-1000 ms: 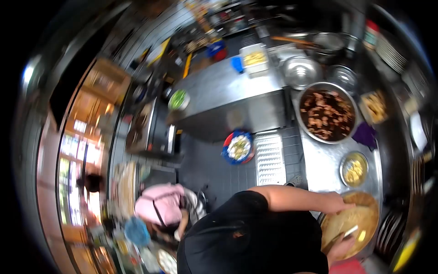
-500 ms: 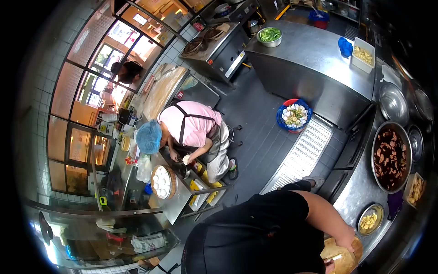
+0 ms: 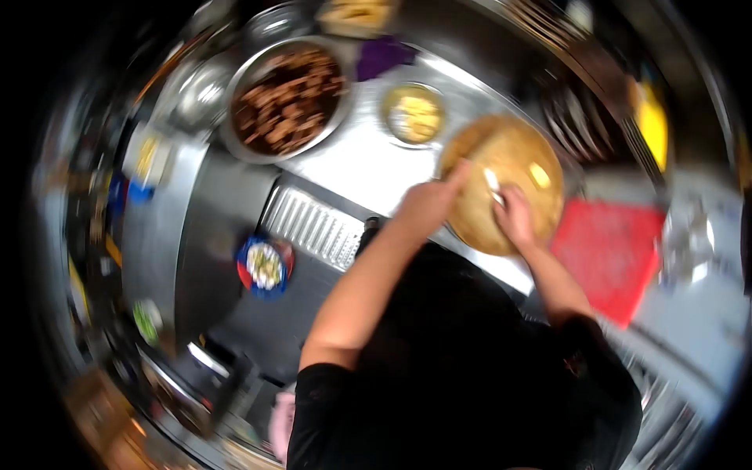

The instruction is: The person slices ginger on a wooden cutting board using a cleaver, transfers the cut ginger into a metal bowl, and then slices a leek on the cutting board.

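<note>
A round wooden chopping board [image 3: 479, 223] lies on the steel counter in front of me. My left hand [image 3: 439, 202] reaches onto its left side, fingers stretched toward the board's middle but smeared by motion. Whether anything is under them is hidden. On the board's lower right, my right hand [image 3: 515, 213] is closed around a thin pale object [image 3: 493, 179] that points away from me; blur hides its kind. A yellow piece [image 3: 540, 175] rests near the board's right side. Just beyond the board sits a metal bowl of yellow slices [image 3: 417, 117].
A large pan of brown meat pieces in dark liquid [image 3: 286, 106] stands farther left, near a purple cloth [image 3: 384, 59]. Right of the board lies a red cutting board [image 3: 607, 254]. A blue-and-red basin [image 3: 265, 268] is on the floor by a metal drain grate [image 3: 317, 227].
My view has swung from the kitchen with a co-worker toward the counter. Both arms and the whole chopping board now show; the pale object stays at my right hand.
</note>
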Motion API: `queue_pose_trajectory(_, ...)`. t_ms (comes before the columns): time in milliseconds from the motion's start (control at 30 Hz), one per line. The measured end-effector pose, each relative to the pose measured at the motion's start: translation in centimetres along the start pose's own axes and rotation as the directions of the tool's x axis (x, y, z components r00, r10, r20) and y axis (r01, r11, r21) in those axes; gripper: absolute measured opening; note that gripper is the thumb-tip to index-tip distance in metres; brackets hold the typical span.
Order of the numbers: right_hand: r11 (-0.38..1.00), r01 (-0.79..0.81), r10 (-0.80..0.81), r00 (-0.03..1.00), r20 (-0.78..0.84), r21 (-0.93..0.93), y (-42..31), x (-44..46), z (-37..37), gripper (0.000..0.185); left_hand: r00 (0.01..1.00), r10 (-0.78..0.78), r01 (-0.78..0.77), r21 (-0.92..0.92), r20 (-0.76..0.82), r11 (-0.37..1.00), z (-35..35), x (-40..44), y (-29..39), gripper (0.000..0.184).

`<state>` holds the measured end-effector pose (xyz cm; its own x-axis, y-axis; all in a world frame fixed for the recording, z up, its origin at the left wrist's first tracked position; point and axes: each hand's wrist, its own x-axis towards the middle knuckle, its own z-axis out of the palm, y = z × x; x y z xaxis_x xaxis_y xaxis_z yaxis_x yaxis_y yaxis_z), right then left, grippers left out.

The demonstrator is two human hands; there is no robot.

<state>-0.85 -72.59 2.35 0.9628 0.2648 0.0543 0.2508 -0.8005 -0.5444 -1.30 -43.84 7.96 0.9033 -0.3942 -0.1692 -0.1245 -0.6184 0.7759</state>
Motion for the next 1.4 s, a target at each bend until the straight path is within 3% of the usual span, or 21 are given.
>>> queue_pose_trajectory(67,0.998,-0.003,0.008,0.997,-0.074,0.069,-2.0,2.8,1.2,0.016,0.991,-0.116,0.095,0.27,0.061,0.958,-3.0,1.2,0.1,0.078)
queue_pose_trajectory(133,0.998,-0.018,0.023,0.994,-0.106,0.053,-1.9,0.8,0.5,0.019,0.992,-0.106,0.075,0.367,0.063,0.927,-2.9,0.3,2.5,0.084)
queue_pose_trajectory(167,0.997,-0.027,0.034,0.993,-0.112,0.071,-2.2,1.0,0.6,0.02,1.0,-0.021,0.013,0.379,0.018,0.925,-2.9,0.2,1.9,0.085)
queue_pose_trajectory(300,0.999,0.022,-0.015,0.978,-0.208,0.029,-3.1,1.3,-0.4,0.025,0.995,0.021,-0.064,0.464,0.096,0.883,-3.9,0.6,2.1,0.088)
queue_pose_trajectory(333,0.999,0.043,-0.042,0.971,-0.234,0.001,-3.4,1.5,-0.8,0.026,0.994,0.047,-0.088,0.476,0.097,0.875,-4.2,0.5,2.3,0.088)
queue_pose_trajectory(567,0.998,-0.028,0.028,1.0,0.009,-0.055,-2.2,3.2,0.4,0.033,0.971,0.158,-0.235,0.565,0.182,0.791,-5.2,-1.1,2.8,0.089)
queue_pose_trajectory(833,0.999,-0.017,0.02,0.994,0.11,-0.028,-1.7,4.4,-0.5,0.038,0.961,0.11,-0.241,0.583,0.252,0.776,-6.1,-2.6,2.7,0.092)
queue_pose_trajectory(1100,0.998,-0.06,0.061,0.991,0.12,-0.008,-1.6,4.1,-0.5,0.038,0.962,0.111,-0.236,0.55,0.25,0.801,-3.5,0.6,1.7,0.091)
queue_pose_trajectory(1400,0.997,-0.062,0.06,0.996,0.059,0.045,-2.1,3.7,-0.9,0.036,0.949,0.079,-0.253,0.586,0.306,0.77,-5.5,-1.4,3.7,0.095)
